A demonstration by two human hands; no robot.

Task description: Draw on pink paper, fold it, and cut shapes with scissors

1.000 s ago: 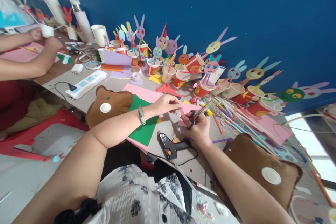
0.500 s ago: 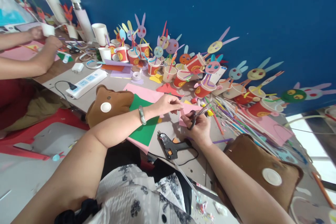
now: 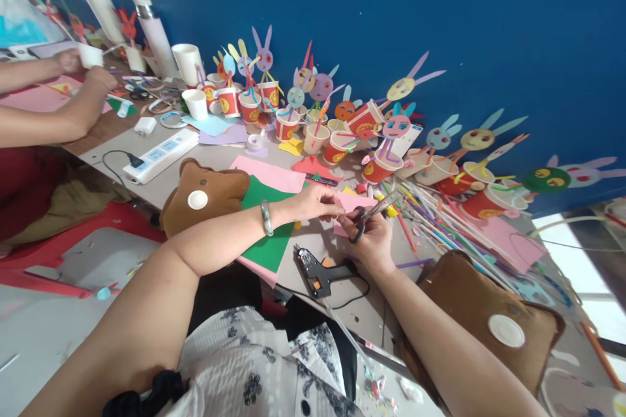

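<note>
We are cutting a small pink paper piece (image 3: 353, 204) with both hands above the tabletop (image 3: 313, 244). Our left hand (image 3: 315, 201) pinches the near edge of the paper between thumb and fingertips, its grip closed on the sheet. Our right hand (image 3: 372, 236) has its fingers through the dark loops of the scissors (image 3: 370, 215), grip closed around the handles, with the blades pointing up and away over the paper; we cannot tell how far the blades stand apart.

The paper looks thin and light. We judge that it will flop and buckle if held far from the cut, so the best hold is close beside the blades, taut but gentle, since it would tear or crease easily. The scissors are stiff and want a firm hold through the loops.

Just below our hands lies a black glue gun (image 3: 319, 272) with its cord, and a green sheet (image 3: 267, 238) over a pink sheet (image 3: 268, 172) sits under our left forearm. Coloured straws (image 3: 440, 225) fan out to the right, and paper-cup rabbits (image 3: 386, 143) crowd the blue wall. Another person's arms (image 3: 53, 114) work at the far left.
</note>
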